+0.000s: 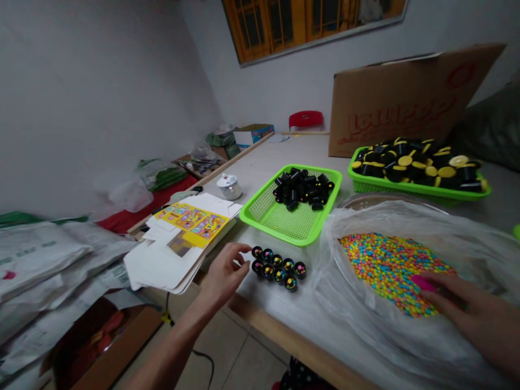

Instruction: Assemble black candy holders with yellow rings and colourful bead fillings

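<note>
My left hand is by the table's front edge, thumb and forefinger apart at the left end of two rows of small black canisters. These stand upright with their mouths up, and coloured candies show inside them. My right hand holds a small bright pink scoop over a heap of tiny multicoloured candies. Most of the scoop is hidden by the fingers. The heap lies in a clear plastic bag that lines a round metal basin.
Behind the rows, a green basket holds loose black canisters. Another green basket is piled with black canisters with yellow lids. Flat printed cardboard and a white lidded pot are at left. A large carton stands behind.
</note>
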The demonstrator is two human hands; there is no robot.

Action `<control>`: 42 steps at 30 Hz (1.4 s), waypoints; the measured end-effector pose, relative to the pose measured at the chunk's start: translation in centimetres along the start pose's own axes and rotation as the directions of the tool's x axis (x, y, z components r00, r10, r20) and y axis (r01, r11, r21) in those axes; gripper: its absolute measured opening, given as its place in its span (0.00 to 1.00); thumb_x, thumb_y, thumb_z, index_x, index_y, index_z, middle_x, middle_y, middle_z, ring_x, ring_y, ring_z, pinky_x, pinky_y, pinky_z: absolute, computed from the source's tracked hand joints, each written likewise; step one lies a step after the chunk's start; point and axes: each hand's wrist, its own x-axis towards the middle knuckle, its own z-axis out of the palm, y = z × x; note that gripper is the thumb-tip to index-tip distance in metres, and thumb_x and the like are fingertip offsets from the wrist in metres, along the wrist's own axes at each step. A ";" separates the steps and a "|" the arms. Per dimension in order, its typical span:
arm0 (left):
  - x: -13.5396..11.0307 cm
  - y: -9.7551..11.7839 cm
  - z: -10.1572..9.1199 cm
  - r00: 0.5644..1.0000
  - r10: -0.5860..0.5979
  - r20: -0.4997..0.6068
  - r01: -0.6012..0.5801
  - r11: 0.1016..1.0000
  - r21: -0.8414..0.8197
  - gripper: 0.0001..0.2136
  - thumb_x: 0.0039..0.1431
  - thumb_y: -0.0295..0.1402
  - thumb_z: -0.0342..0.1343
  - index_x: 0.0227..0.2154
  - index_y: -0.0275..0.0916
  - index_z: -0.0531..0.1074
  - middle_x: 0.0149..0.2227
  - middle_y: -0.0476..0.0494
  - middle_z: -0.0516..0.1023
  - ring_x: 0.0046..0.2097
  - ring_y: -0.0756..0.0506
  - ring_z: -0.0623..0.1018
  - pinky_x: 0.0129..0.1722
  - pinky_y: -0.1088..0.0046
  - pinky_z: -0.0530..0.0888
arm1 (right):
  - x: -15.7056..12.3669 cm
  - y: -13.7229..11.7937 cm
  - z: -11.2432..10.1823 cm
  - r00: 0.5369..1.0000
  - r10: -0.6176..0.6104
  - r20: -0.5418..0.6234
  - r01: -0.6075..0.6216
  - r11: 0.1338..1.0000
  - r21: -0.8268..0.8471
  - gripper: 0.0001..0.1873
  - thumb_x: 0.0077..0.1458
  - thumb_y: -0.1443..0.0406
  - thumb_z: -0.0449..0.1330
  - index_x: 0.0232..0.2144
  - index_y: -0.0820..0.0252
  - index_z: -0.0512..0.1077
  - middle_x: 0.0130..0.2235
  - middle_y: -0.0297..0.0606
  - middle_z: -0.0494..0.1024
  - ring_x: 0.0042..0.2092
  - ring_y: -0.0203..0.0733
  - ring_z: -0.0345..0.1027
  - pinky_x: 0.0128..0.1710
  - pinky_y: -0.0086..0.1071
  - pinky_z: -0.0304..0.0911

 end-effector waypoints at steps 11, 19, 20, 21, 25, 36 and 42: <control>18.1 8.9 8.9 0.870 0.277 0.408 -0.435 0.821 0.371 0.14 0.56 0.30 0.51 0.44 0.35 0.73 0.44 0.37 0.73 0.43 0.42 0.74 0.44 0.69 0.70 | 3.9 -4.9 0.1 0.931 -0.287 0.226 0.308 0.949 -0.064 0.14 0.48 0.75 0.52 0.29 0.57 0.75 0.34 0.43 0.76 0.39 0.48 0.69 0.41 0.40 0.63; 22.8 8.8 15.7 0.846 0.146 0.513 -0.371 0.852 0.369 0.07 0.46 0.24 0.57 0.30 0.32 0.77 0.33 0.33 0.78 0.38 0.39 0.77 0.39 0.68 0.71 | 5.1 -6.7 1.0 0.921 -0.077 0.381 -0.162 0.816 0.555 0.12 0.45 0.69 0.57 0.35 0.59 0.74 0.33 0.36 0.78 0.36 0.41 0.71 0.38 0.36 0.65; 22.9 8.6 15.3 0.850 0.142 0.507 -0.361 0.859 0.364 0.07 0.45 0.25 0.58 0.30 0.32 0.77 0.32 0.34 0.79 0.38 0.38 0.77 0.39 0.68 0.71 | 5.1 -6.6 0.9 0.918 -0.066 0.392 -0.204 0.768 0.608 0.11 0.45 0.67 0.58 0.35 0.59 0.74 0.33 0.36 0.78 0.36 0.41 0.71 0.39 0.36 0.66; 22.9 8.5 14.7 0.858 0.146 0.493 -0.352 0.866 0.356 0.07 0.45 0.25 0.59 0.30 0.32 0.77 0.32 0.34 0.79 0.38 0.38 0.77 0.39 0.68 0.71 | 5.1 -6.6 0.7 0.919 -0.055 0.391 -0.233 0.724 0.649 0.11 0.45 0.65 0.60 0.35 0.59 0.73 0.33 0.36 0.78 0.36 0.41 0.71 0.39 0.36 0.66; 21.7 9.1 10.8 0.914 0.200 0.354 -0.305 0.913 0.272 0.17 0.50 0.34 0.58 0.42 0.32 0.74 0.42 0.35 0.78 0.43 0.40 0.76 0.41 0.69 0.71 | 4.9 -6.2 -0.4 0.943 -0.041 0.330 -0.216 0.678 0.703 0.13 0.44 0.62 0.63 0.35 0.59 0.73 0.35 0.36 0.78 0.38 0.41 0.71 0.43 0.38 0.65; 9.6 17.7 10.8 0.672 0.566 0.478 -0.365 0.814 -0.451 0.19 0.55 0.36 0.56 0.51 0.42 0.69 0.44 0.42 0.72 0.42 0.44 0.73 0.44 0.65 0.71 | 2.9 -4.1 -2.8 0.974 0.006 0.227 -0.160 0.726 0.668 0.12 0.47 0.60 0.61 0.35 0.58 0.73 0.36 0.36 0.78 0.39 0.41 0.71 0.43 0.37 0.66; 7.8 18.6 16.1 0.672 0.524 0.523 -0.377 0.850 -0.368 0.16 0.43 0.27 0.62 0.38 0.37 0.72 0.34 0.47 0.75 0.36 0.45 0.73 0.36 0.71 0.69 | 1.9 -3.6 -3.2 0.980 0.044 0.195 -0.164 0.737 0.656 0.12 0.47 0.61 0.62 0.36 0.58 0.73 0.37 0.36 0.78 0.40 0.41 0.71 0.43 0.37 0.66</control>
